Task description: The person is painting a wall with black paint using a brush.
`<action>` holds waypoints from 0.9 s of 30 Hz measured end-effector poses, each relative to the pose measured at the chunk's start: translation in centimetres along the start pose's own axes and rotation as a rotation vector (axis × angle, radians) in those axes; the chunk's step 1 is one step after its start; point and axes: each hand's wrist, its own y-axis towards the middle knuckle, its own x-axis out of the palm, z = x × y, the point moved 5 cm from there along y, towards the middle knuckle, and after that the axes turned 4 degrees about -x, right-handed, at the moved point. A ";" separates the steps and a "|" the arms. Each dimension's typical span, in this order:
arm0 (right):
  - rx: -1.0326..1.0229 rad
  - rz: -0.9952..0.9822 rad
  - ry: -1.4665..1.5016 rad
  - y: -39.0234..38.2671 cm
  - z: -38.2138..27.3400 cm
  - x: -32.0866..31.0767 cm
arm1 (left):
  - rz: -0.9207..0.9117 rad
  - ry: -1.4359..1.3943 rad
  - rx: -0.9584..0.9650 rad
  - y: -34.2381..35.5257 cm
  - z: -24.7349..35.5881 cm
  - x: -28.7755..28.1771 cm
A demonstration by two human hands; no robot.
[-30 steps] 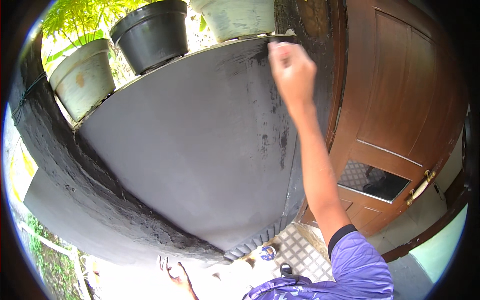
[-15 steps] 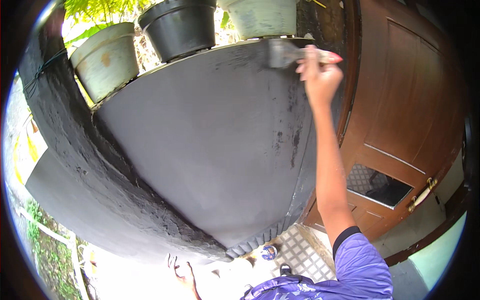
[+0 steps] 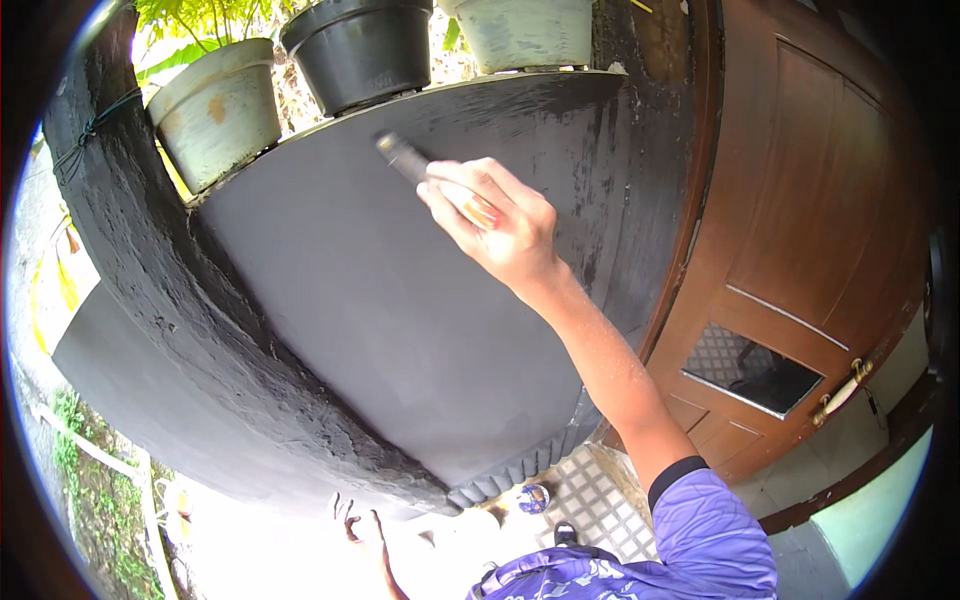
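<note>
My right hand (image 3: 500, 220) is closed round the handle of a paintbrush (image 3: 405, 158), whose tip shows reddish near my fingers. Blurred by motion, the brush head is at the upper part of a dark grey wall (image 3: 370, 270), below the black pot. Darker, wet-looking streaks mark the wall's top edge and right side. Low in the view, my left hand (image 3: 362, 525) hangs with its fingers apart and holds nothing. Bright glare washes out the ground around it.
Two pale pots (image 3: 218, 115) and a black pot (image 3: 360, 55) stand along the wall's top. A rough dark pillar (image 3: 170, 270) rises at left; a brown wooden door (image 3: 800, 200) is at right. A round container (image 3: 533, 498) sits on the tiled floor (image 3: 600, 500).
My right hand has swept the paintbrush leftward and slightly down, from the wall's upper right to below the black pot. The left hand has barely moved.
</note>
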 end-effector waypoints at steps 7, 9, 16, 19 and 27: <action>0.449 0.184 0.012 -3.0 12.0 -8.7 | 0.041 -0.021 0.003 -0.1 2.5 0.6; 0.468 0.310 -0.077 -2.2 14.0 -12.7 | 0.108 -0.013 0.014 -0.4 3.6 -0.4; 0.188 0.165 -0.650 -2.7 15.1 -14.1 | 0.201 0.038 0.016 -0.9 4.8 0.6; 0.091 -0.011 -0.533 -3.4 10.6 -8.5 | 0.149 0.071 0.010 -0.9 4.9 1.5; 0.245 0.018 0.098 -2.9 9.5 -8.4 | 0.029 0.159 -0.023 -2.7 3.4 3.2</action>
